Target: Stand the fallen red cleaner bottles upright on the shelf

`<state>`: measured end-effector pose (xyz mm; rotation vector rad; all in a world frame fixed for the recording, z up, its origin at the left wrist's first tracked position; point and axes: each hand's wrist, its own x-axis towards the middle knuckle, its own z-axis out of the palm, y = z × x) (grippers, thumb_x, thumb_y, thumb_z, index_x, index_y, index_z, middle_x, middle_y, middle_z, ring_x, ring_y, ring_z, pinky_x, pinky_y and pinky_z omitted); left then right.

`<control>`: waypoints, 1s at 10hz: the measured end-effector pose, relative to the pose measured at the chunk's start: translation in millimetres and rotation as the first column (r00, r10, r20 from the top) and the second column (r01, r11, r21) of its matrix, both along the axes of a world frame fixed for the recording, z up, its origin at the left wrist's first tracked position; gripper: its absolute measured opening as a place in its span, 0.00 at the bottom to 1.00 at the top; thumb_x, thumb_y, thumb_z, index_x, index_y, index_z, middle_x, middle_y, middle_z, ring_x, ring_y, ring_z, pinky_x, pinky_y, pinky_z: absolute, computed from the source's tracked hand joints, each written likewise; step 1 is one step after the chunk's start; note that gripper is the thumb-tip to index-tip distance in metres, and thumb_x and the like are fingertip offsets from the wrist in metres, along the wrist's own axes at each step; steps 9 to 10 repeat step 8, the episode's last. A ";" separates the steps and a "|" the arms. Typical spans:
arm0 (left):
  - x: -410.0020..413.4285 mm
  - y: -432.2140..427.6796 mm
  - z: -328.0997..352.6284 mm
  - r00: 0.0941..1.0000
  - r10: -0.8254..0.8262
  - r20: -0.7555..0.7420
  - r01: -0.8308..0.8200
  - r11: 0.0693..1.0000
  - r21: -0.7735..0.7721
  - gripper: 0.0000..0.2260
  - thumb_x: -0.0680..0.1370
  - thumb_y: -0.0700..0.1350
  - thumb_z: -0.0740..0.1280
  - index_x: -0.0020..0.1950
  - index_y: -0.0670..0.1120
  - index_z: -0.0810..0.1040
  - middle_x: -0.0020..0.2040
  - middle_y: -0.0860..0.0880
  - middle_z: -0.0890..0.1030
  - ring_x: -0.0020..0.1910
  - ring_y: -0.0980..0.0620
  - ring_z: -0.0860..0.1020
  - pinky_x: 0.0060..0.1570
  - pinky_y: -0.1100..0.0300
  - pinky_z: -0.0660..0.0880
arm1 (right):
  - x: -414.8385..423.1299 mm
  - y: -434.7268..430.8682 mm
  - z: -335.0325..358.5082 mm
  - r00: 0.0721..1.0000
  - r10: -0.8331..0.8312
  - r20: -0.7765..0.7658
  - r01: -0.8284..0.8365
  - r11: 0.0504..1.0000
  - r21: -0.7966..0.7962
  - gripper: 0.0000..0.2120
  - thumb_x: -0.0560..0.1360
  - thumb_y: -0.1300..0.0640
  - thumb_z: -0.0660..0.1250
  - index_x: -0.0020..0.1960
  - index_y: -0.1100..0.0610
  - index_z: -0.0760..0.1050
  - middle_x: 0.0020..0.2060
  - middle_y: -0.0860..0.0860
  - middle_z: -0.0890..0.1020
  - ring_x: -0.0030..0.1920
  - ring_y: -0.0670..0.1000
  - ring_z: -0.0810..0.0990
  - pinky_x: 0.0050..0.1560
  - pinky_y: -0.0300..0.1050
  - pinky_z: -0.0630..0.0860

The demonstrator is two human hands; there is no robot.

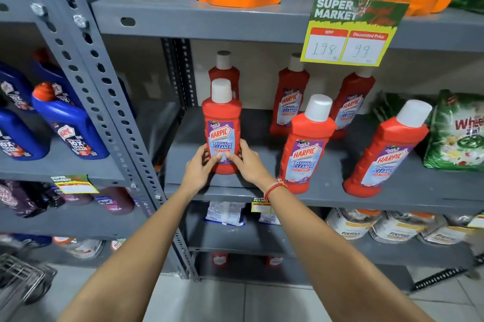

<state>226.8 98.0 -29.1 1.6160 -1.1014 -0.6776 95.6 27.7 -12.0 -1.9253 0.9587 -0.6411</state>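
Both hands, left (200, 168) and right (246, 162), clasp the lower half of a red bottle (222, 128) standing upright near the shelf (262, 190) front edge. Five more red bottles stand upright behind and to its right.

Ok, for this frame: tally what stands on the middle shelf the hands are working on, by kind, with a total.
Red cleaner bottles, all upright: 6, including the front-left bottle held between the left hand and right hand
Green detergent bags: 1 clearly; darker green packs behind it cannot be counted
Total: 7
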 end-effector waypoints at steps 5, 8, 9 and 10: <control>-18.0 40.2 -0.3 1.000 0.019 0.014 -0.019 1.000 0.018 0.20 0.76 0.49 0.65 0.66 0.45 0.69 0.57 0.49 0.79 0.54 0.55 0.78 0.52 0.70 0.73 | -18.6 37.0 -1.1 0.999 0.046 -0.013 -0.047 0.999 -0.028 0.22 0.78 0.50 0.61 0.67 0.59 0.62 0.63 0.58 0.75 0.61 0.56 0.75 0.62 0.49 0.72; -31.0 53.9 9.6 0.957 0.189 0.221 -0.227 0.961 0.160 0.29 0.73 0.53 0.68 0.67 0.37 0.68 0.65 0.38 0.74 0.63 0.42 0.74 0.61 0.52 0.70 | -25.6 50.8 14.6 0.993 -0.115 0.023 0.117 0.986 -0.117 0.19 0.74 0.54 0.68 0.61 0.62 0.71 0.57 0.60 0.78 0.58 0.57 0.76 0.63 0.51 0.72; -31.0 53.9 9.6 0.957 0.189 0.221 -0.227 0.961 0.160 0.29 0.73 0.53 0.68 0.67 0.37 0.68 0.65 0.38 0.74 0.63 0.42 0.74 0.61 0.52 0.70 | -25.6 50.8 14.6 0.993 -0.115 0.023 0.117 0.986 -0.117 0.19 0.74 0.54 0.68 0.61 0.62 0.71 0.57 0.60 0.78 0.58 0.57 0.76 0.63 0.51 0.72; -31.0 53.9 9.6 0.957 0.189 0.221 -0.227 0.961 0.160 0.29 0.73 0.53 0.68 0.67 0.37 0.68 0.65 0.38 0.74 0.63 0.42 0.74 0.61 0.52 0.70 | -25.6 50.8 14.6 0.993 -0.115 0.023 0.117 0.986 -0.117 0.19 0.74 0.54 0.68 0.61 0.62 0.71 0.57 0.60 0.78 0.58 0.57 0.76 0.63 0.51 0.72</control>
